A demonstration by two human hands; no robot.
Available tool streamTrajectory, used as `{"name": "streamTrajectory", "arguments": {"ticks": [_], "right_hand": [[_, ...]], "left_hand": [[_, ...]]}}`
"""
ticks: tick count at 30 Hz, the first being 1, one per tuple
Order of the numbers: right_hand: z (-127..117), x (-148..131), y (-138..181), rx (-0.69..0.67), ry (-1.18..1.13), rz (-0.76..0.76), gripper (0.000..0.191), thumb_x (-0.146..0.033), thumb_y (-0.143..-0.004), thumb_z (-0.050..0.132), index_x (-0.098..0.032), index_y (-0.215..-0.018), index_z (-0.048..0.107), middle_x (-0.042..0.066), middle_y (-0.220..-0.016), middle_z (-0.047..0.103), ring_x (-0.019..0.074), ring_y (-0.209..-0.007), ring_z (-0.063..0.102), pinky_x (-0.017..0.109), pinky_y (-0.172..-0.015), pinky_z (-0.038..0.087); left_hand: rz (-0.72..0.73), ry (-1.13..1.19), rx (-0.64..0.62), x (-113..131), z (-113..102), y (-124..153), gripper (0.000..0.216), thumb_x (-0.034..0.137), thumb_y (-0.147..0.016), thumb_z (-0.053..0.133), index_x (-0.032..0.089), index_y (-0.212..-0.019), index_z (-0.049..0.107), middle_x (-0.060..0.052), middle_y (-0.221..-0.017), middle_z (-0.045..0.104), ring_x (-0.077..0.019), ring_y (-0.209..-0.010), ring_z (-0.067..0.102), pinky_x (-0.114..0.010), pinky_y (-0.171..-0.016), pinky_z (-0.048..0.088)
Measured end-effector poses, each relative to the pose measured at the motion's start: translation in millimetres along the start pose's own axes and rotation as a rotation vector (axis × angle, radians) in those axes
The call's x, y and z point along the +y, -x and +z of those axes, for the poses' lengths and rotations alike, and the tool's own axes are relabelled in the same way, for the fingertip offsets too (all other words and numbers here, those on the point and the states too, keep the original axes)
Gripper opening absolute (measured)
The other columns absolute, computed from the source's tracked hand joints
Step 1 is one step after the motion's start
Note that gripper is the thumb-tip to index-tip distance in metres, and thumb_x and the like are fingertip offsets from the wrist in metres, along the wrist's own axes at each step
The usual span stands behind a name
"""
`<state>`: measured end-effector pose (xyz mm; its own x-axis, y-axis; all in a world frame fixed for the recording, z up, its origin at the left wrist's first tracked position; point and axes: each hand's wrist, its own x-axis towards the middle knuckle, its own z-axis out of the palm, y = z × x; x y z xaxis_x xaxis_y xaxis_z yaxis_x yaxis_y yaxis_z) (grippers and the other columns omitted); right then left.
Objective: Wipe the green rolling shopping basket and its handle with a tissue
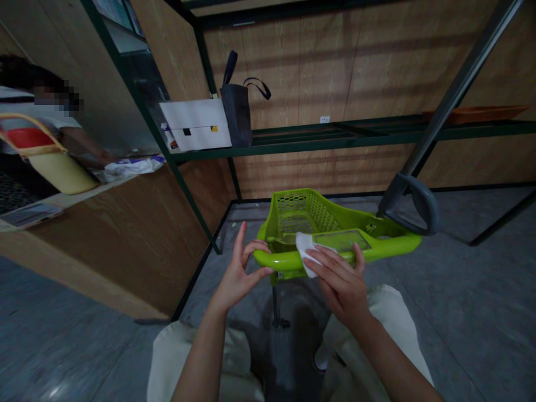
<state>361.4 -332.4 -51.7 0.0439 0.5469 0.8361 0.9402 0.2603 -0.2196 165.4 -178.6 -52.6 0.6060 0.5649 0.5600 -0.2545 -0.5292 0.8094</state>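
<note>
In front of my knees stands a bright green shopping cart (pixel 329 215) with a perforated basket. Its smooth green handle (pixel 285 261) runs across toward me. My left hand (pixel 234 278) pinches the left end of this handle, thumb on the near side and fingers on the far side, with one finger pointing up. A white cloth (pixel 305 243) is folded over the middle of the handle. My right hand (pixel 344 283) presses the cloth against it, with the palm and part of the cloth hidden. A dark grey loop (pixel 422 206) rises at the cart's right end.
A green metal rack (pixel 301 146) stands behind the cart, holding a white box (pixel 196 124) and a dark tote bag (pixel 238 114). At left, a person (pixel 84 137) stands behind a wooden counter (pixel 121 234) carrying a yellow basket (pixel 62 167). Grey floor (pixel 473 312) lies at right.
</note>
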Motion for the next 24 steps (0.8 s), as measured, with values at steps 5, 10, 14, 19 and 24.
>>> {"name": "streamTrajectory", "arguments": {"ticks": [5,10,14,19,24], "right_hand": [[-0.2,-0.4,-2.3,0.039,-0.094,-0.020,0.036,-0.017,-0.092,0.042,-0.032,-0.112,0.067,-0.004,-0.115,0.073,0.0156,-0.116,0.064,0.044,-0.122,0.001],[12.4,-22.2,-15.1,0.024,-0.041,0.046,0.033,-0.018,-0.095,0.043,-0.030,-0.114,0.066,-0.004,-0.117,0.072,0.0149,-0.118,0.062,0.045,-0.122,0.003],[37.8,-52.5,-26.4,-0.069,0.019,-0.006,0.030,-0.022,-0.097,0.047,-0.027,-0.122,0.062,0.000,-0.127,0.068,0.0136,-0.124,0.057,0.042,-0.123,0.000],[28.1,-45.5,-21.6,-0.151,0.055,-0.081,0.033,-0.023,-0.097,0.046,-0.029,-0.127,0.059,0.000,-0.128,0.067,0.0136,-0.125,0.057,0.044,-0.123,-0.006],[-27.9,17.9,2.3,-0.053,0.174,-0.005,0.039,-0.016,-0.094,0.044,-0.031,-0.128,0.059,0.000,-0.128,0.067,0.0175,-0.122,0.061,0.051,-0.121,0.003]], "left_hand": [[-0.012,-0.006,0.026,3.8,-0.5,5.7,0.107,0.029,-0.082,0.076,0.031,-0.156,-0.001,-0.001,-0.104,0.065,-0.0206,-0.118,0.055,-0.052,-0.116,0.025],[-0.009,0.008,0.006,-1.9,2.3,0.5,0.107,0.028,-0.081,0.076,0.032,-0.156,-0.001,0.000,-0.105,0.064,-0.0190,-0.118,0.054,-0.049,-0.117,0.025],[-0.095,0.040,0.024,-3.2,5.0,1.0,0.107,0.031,-0.082,0.075,0.034,-0.155,-0.003,-0.004,-0.119,0.060,-0.0195,-0.121,0.054,-0.046,-0.115,0.029],[-0.083,0.033,0.027,-3.2,1.5,2.5,0.111,0.028,-0.081,0.076,0.033,-0.155,-0.005,-0.003,-0.113,0.063,-0.0196,-0.119,0.056,-0.048,-0.115,0.030],[-0.019,-0.051,-0.021,2.4,-7.7,-0.1,0.101,0.027,-0.082,0.074,0.030,-0.156,0.005,-0.002,-0.104,0.065,-0.0214,-0.118,0.055,-0.053,-0.115,0.029]]}}
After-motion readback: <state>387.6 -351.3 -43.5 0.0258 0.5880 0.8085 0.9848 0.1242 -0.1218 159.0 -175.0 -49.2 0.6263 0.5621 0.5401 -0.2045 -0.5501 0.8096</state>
